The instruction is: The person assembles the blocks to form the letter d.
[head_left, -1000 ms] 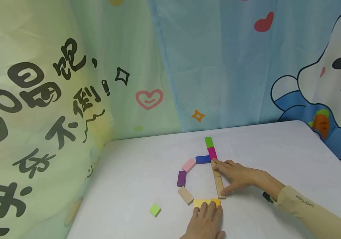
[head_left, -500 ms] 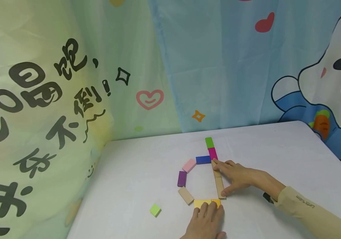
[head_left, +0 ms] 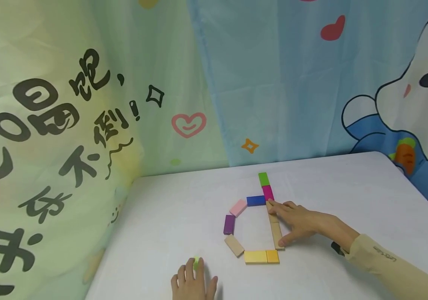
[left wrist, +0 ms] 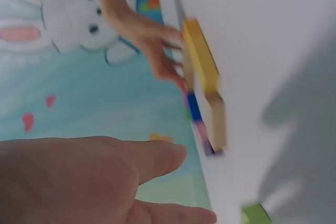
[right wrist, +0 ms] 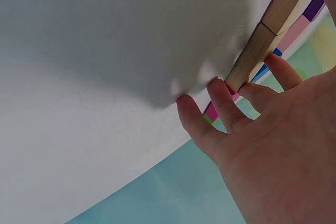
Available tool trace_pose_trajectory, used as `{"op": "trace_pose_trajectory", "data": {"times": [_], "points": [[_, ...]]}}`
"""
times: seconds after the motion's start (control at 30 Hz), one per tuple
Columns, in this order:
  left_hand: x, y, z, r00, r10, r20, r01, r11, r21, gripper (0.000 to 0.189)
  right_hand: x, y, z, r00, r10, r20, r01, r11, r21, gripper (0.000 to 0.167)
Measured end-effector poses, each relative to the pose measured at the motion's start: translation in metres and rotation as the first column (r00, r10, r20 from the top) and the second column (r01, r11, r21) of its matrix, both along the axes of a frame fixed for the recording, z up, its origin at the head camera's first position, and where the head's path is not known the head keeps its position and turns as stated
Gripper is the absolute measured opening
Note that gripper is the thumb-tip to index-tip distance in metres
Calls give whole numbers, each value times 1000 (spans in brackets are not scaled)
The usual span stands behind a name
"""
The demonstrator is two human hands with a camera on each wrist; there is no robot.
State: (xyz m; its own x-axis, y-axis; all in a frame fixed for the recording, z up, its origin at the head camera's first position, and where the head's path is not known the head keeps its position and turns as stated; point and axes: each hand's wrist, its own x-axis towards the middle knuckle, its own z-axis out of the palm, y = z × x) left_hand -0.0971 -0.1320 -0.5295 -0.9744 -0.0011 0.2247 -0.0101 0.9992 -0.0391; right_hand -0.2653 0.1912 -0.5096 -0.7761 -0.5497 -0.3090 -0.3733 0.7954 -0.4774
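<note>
Left hand (head_left: 193, 283) flat, fingers relaxed, touching the lime block (head_left: 196, 262) — right hand (head_left: 296, 221) spread, fingertips pressing the tan blocks (head_left: 275, 229).

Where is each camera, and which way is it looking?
Head: up high, looking down at the table; both hands show, left hand and right hand.
Left wrist: low, facing across the table at the yellow blocks; its own fingers show.
Right wrist: under the palm, facing the wooden blocks.
Head and left wrist share the small green block.
</note>
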Motion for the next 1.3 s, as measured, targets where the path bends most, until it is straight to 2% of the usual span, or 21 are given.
{"op": "trace_pose_trajectory", "data": {"times": [0.1, 0.23, 0.4, 0.47, 0.5, 0.53, 0.6, 0.63, 0.7, 0.8, 0.87, 0.97, 1.0, 1.03, 1.07, 1.13, 1.23, 1.3], "points": [[-1, -10, -4, 999, 43, 15, -44, 998, 40, 52, 0, 0, 1, 1000, -1, -1, 1, 1000, -3, 109], [-3, -12, -11, 995, 32, 93, -40, 995, 90, 54, 0, 0, 1, 1000, 6, -3, -6, 1000, -12, 106], [-7, -10, -14, 996, -19, 82, 16, 999, 28, 54, 0, -1, 0, 1000, 12, -11, -12, 1000, -15, 104], [-7, -7, -14, 991, -61, 123, 60, 998, 5, 55, 0, -1, -1, 1000, 14, -11, -14, 1000, -16, 105], [-7, -5, -13, 982, -87, 168, 87, 996, 7, 57, 0, -1, -1, 1000, 16, -11, -16, 1000, -15, 105], [-7, -3, -12, 967, -113, 228, 115, 993, 5, 59, 0, -1, -1, 1000, 18, -11, -18, 1000, -14, 104], [-5, 4, -10, 921, -185, 343, 194, 981, 7, 63, 0, -1, 0, 1000, 19, -8, -19, 1000, -14, 104], [-4, 8, -8, 889, -229, 396, 242, 970, 19, 66, 1, -1, 0, 1000, 18, -7, -18, 1000, -13, 104], [0, 17, -6, 827, -338, 449, 352, 934, 55, 72, 1, -1, 1, 1000, 18, -6, -18, 1000, -11, 103], [6, 34, -7, 751, -522, 403, 529, 842, 105, 76, 1, -2, 2, 1000, 13, -9, -13, 1000, -10, 103], [9, 48, -8, 695, -615, 372, 617, 776, 132, 76, 1, -2, 3, 1000, 11, -13, -11, 1000, -8, 103], [6, 70, -9, 602, -696, 390, 697, 697, 168, 72, 0, -2, 2, 1000, 6, -18, -6, 1000, -3, 103], [3, 77, -8, 573, -708, 412, 711, 680, 178, 69, 0, -2, 2, 1000, 3, -19, -3, 1000, -2, 103], [0, 84, -8, 553, -717, 424, 725, 665, 179, 67, -1, -1, 2, 1000, 6, -25, -6, 1000, -1, 104], [-3, 89, -7, 540, -725, 429, 740, 651, 170, 65, -1, -1, 2, 999, 9, -31, -9, 1000, -1, 104], [-10, 100, -5, 526, -730, 436, 760, 634, 144, 61, -1, -1, 2, 999, 10, -36, -10, 1000, 0, 106], [-19, 112, -3, 517, -726, 454, 778, 620, 106, 58, 0, -1, 3, 999, 17, -43, -17, 1000, -2, 105], [-24, 118, 1, 500, -716, 487, 784, 613, 96, 62, 1, -2, 3, 999, 16, -43, -17, 1000, -3, 104]]}}
